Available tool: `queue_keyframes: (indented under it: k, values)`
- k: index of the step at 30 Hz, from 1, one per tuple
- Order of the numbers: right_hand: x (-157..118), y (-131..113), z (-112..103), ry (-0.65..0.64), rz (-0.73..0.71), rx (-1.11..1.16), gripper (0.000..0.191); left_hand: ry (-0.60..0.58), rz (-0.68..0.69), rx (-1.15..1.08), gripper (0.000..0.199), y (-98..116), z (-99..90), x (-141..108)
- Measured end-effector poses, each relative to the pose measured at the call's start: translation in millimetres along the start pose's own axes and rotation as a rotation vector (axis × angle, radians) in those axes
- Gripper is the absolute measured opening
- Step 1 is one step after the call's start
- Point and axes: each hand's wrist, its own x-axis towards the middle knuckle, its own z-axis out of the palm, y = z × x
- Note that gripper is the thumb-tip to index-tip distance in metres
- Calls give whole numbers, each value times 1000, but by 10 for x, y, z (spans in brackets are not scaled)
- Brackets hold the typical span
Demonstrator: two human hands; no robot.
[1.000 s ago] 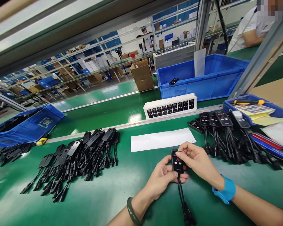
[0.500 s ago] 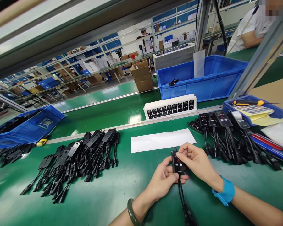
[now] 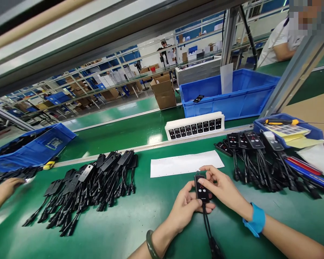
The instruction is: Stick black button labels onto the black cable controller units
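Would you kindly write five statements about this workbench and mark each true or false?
The left hand holds a black cabled device. True.
The blue wristband is on the left arm. False: the blue wristband is on the right.
A white strip lies on the green bench. True.
The screwdriver lies in the large blue bin. False: the screwdriver lies across the small blue tray.
A co-worker's hand shows at the left edge. True.

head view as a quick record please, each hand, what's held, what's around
left hand: grips black controller near its lower end
right hand: thumb on the controller's upper face
beyond hands: white sheet, flat on green table
right side: pile of cabled controllers
far left: another person's hand, near black parts
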Motion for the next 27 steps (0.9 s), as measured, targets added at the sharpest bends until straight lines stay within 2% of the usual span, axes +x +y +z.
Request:
queue_keyframes:
  k: [5,8,10,12,15,21,24,27]
  values:
    - [-70,-6,58,-152,-67,-110,57,42,37,-104,36,19,-29,34]
    - [-102,-13,78,-220,-62,-37,82,51,79,-102,32,25,-30,43]
    - [-107,-18,80,-272,-20,49,92,56,99,-83,31,15,-33,47]
    - [-104,-24,78,-305,4,100,82,59,109,-50,35,-6,-38,50]
    - [-103,-25,88,-260,-57,69,59,69,117,42,44,-41,-44,51]
    - [-117,-3,180,-170,-126,0,53,96,145,195,52,-76,-52,62]
    - [-134,12,236,-131,-149,-45,50,150,136,103,61,-94,-80,94]
    - [-144,27,266,-93,-236,-172,60,191,167,-95,75,-115,-117,118]
